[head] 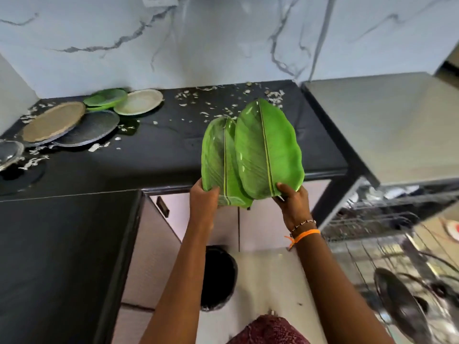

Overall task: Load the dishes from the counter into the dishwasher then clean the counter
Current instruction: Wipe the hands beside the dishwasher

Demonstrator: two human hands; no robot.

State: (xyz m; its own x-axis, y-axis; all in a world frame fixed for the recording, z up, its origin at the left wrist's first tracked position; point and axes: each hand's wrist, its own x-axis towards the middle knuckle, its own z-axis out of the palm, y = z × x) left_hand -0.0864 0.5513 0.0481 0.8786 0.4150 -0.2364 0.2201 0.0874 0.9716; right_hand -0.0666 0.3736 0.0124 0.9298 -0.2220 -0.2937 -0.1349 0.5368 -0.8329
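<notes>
The black worktop (pixel 161 155), strewn with white scraps (pixel 223 105), carries round plates (pixel 72 122) at its far left. The open dishwasher rack (pixel 372 219) sits right, contents blurred. Above the worktop's front edge, two green leaf-shaped plates (pixel 268 150) stand tilted; the left hand (pixel 206 197) and right hand (pixel 293 202) each have their grip clamped on a bottom edge. No writing is legible.

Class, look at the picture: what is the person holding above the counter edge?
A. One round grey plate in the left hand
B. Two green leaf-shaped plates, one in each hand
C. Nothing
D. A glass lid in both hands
B: the left hand grips one leaf plate and the right hand grips the other.
</notes>
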